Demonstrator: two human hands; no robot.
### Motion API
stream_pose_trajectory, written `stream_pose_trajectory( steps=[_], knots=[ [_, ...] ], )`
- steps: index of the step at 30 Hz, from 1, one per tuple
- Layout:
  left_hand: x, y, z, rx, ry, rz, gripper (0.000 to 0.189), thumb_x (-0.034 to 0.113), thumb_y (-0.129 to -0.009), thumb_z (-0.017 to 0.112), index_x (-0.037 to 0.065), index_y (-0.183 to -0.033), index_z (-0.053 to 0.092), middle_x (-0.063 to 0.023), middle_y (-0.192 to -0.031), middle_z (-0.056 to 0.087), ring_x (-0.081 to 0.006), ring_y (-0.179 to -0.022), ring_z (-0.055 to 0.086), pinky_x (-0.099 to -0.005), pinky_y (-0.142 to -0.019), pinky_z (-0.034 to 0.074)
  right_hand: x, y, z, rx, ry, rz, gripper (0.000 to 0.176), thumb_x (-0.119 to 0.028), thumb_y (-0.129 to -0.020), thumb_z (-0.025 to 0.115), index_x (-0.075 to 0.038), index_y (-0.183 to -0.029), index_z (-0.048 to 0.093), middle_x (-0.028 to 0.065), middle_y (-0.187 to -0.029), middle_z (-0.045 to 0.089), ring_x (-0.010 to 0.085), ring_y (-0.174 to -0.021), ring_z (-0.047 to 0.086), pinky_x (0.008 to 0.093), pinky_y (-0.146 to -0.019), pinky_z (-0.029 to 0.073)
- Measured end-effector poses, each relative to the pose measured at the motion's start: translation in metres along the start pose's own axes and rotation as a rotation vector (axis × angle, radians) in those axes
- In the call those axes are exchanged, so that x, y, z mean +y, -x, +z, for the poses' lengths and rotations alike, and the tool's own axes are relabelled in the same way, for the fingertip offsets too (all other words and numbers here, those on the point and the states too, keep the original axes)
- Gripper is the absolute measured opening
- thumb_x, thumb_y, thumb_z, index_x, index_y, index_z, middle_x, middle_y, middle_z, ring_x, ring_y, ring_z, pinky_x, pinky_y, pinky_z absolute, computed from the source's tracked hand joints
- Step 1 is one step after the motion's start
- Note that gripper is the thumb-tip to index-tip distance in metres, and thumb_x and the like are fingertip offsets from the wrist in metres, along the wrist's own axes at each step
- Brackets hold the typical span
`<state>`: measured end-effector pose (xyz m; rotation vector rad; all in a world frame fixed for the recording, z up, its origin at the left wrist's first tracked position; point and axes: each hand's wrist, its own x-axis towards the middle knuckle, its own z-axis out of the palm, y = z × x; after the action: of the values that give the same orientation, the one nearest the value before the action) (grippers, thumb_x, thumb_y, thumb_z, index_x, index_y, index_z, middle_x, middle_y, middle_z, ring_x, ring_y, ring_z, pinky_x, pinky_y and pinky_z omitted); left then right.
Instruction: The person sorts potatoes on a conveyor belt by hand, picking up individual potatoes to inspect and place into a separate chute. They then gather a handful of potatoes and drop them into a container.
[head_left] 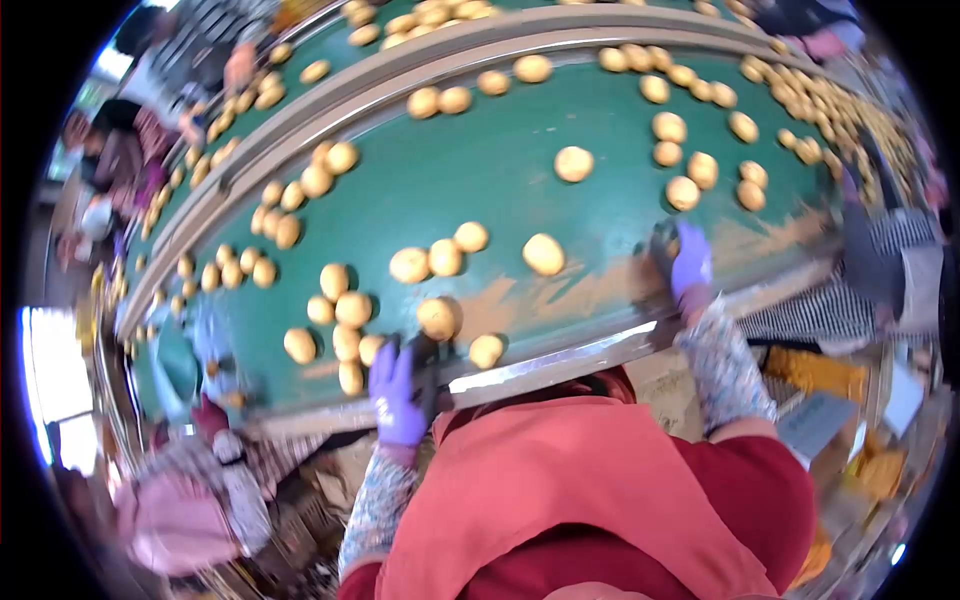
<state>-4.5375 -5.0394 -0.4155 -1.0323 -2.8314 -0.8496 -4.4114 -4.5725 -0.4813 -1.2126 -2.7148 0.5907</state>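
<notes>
My left hand, in a purple glove with a dark palm side, is at the near edge of the green conveyor belt. Its fingers are apart, with the tips close to a potato at the end of a small cluster. Farther right, my right hand, gloved the same way, reaches over the belt near a brown dirt smear. Its fingers look loosely bent, and no potato shows in them. Between the hands lie single potatoes, one midway and another by the metal edge.
Many potatoes crowd the belt's far right. A curved rail divides this belt from another carrying potatoes. Co-workers stand along the far left, and a person in pink works at my left. Another in stripes is on the right, near a cardboard box.
</notes>
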Motion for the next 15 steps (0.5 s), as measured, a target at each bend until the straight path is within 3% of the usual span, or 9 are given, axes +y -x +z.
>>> stream_pose_trajectory(
  steps=[3, 5, 6, 7, 9, 10, 13, 14, 15],
  knots=[
    [0.027, -0.003, 0.026, 0.021, 0.195, 0.172, 0.049, 0.018, -0.081, 0.074, 0.001, -0.125, 0.058, -0.0272, -0.125, 0.057, -0.0478, -0.114, 0.055, -0.0548, -0.098, 0.045, -0.105, 0.074, 0.012, -0.291, -0.391, -0.692, 0.041, -0.013, -0.097, 0.055, -0.004, -0.137, 0.056, 0.0215, -0.136, 0.058, 0.0387, -0.131, 0.052, 0.0447, -0.111, 0.041],
    [0.035, -0.004, 0.029, -0.091, 0.174, 0.225, 0.050, 0.019, -0.081, 0.075, 0.001, -0.125, 0.059, -0.0252, -0.131, 0.057, -0.0467, -0.121, 0.053, -0.0518, -0.100, 0.046, -0.116, 0.063, 0.014, -0.344, -0.461, -0.793, 0.056, -0.012, -0.088, 0.070, -0.004, -0.140, 0.053, 0.0209, -0.139, 0.055, 0.0399, -0.134, 0.048, 0.0459, -0.114, 0.037],
    [0.036, -0.006, 0.027, -0.095, 0.130, 0.198, 0.047, 0.019, -0.082, 0.073, 0.001, -0.123, 0.059, -0.0235, -0.129, 0.057, -0.0449, -0.119, 0.054, -0.0508, -0.098, 0.047, -0.123, 0.043, -0.005, -0.068, -0.171, -0.909, 0.057, -0.009, -0.088, 0.067, -0.002, -0.142, 0.051, 0.0216, -0.140, 0.054, 0.0397, -0.135, 0.047, 0.0461, -0.113, 0.039],
    [0.036, -0.004, 0.022, -0.103, 0.095, 0.180, 0.044, 0.019, -0.084, 0.072, 0.002, -0.122, 0.060, -0.0218, -0.127, 0.058, -0.0431, -0.117, 0.054, -0.0498, -0.095, 0.048, -0.088, -0.004, -0.006, 0.116, 0.103, -0.939, 0.054, -0.011, -0.091, 0.062, 0.001, -0.142, 0.050, 0.0200, -0.141, 0.054, 0.0366, -0.133, 0.050, 0.0446, -0.112, 0.039],
    [0.027, 0.015, 0.021, -0.094, 0.071, 0.069, 0.040, 0.019, -0.085, 0.070, 0.002, -0.120, 0.060, -0.0201, -0.122, 0.058, -0.0414, -0.115, 0.054, -0.0493, -0.093, 0.049, -0.050, -0.089, -0.040, 0.120, -0.447, -0.508, 0.050, -0.024, -0.101, 0.047, 0.001, -0.144, 0.048, 0.0155, -0.135, 0.060, 0.0290, -0.122, 0.056, 0.0386, -0.107, 0.043],
    [0.020, 0.023, 0.016, -0.094, 0.059, 0.016, 0.038, 0.019, -0.086, 0.069, 0.003, -0.119, 0.060, -0.0193, -0.120, 0.058, -0.0405, -0.113, 0.054, -0.0490, -0.093, 0.049, 0.000, -0.130, -0.049, 0.185, -0.368, -0.478, 0.049, -0.025, -0.102, 0.047, -0.001, -0.144, 0.048, 0.0149, -0.132, 0.062, 0.0284, -0.119, 0.058, 0.0402, -0.103, 0.046],
    [0.009, 0.057, 0.009, 0.114, -0.065, -0.075, 0.036, 0.018, -0.087, 0.067, 0.002, -0.118, 0.059, -0.0178, -0.114, 0.058, -0.0400, -0.106, 0.057, -0.0478, -0.088, 0.050, 0.189, -0.288, -0.024, 0.439, 0.616, -1.064, 0.057, -0.027, -0.100, 0.058, -0.009, -0.152, 0.041, 0.0121, -0.133, 0.060, 0.0264, -0.111, 0.063, 0.0387, -0.097, 0.052],
    [0.010, 0.061, 0.004, 0.104, -0.019, -0.124, 0.036, 0.018, -0.087, 0.067, 0.002, -0.118, 0.059, -0.0177, -0.114, 0.058, -0.0397, -0.106, 0.057, -0.0474, -0.088, 0.050, 0.194, -0.299, 0.013, -0.038, 0.035, -0.663, 0.056, -0.035, -0.098, 0.060, -0.007, -0.145, 0.049, 0.0151, -0.130, 0.061, 0.0305, -0.112, 0.063, 0.0428, -0.099, 0.050],
    [0.014, 0.058, -0.003, 0.087, 0.036, -0.165, 0.037, 0.018, -0.087, 0.068, 0.002, -0.119, 0.059, -0.0177, -0.115, 0.057, -0.0395, -0.106, 0.057, -0.0470, -0.088, 0.051, 0.145, -0.275, 0.034, -0.177, -0.576, -0.150, 0.058, -0.044, -0.096, 0.063, -0.005, -0.139, 0.057, 0.0181, -0.127, 0.063, 0.0345, -0.113, 0.062, 0.0469, -0.100, 0.048]
  ],
)
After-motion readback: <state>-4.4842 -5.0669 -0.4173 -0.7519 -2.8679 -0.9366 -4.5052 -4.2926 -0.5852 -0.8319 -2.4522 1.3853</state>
